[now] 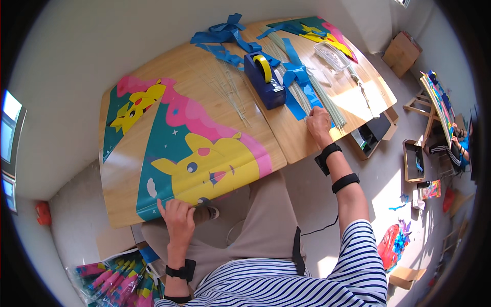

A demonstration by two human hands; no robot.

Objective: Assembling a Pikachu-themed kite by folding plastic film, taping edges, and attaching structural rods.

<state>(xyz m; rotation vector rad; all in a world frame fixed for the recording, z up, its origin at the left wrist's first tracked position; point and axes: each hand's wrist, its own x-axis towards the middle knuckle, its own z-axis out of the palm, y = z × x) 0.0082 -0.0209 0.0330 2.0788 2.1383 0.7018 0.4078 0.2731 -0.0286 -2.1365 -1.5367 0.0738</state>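
The printed sheet (220, 158) lies beyond the left hand (177, 220), whose partly curled fingers touch its near edge, seemingly steadying it; whether they pinch is unclear. The right hand's (320, 125) fingers bunch, any grip hidden, beside pale sticks (326, 100) partly covered by blue strips (310, 96). Beyond, leftward, stands a tape dispenser (266, 87).

Sunlight (379, 207) falls across the grey floor (79, 220)
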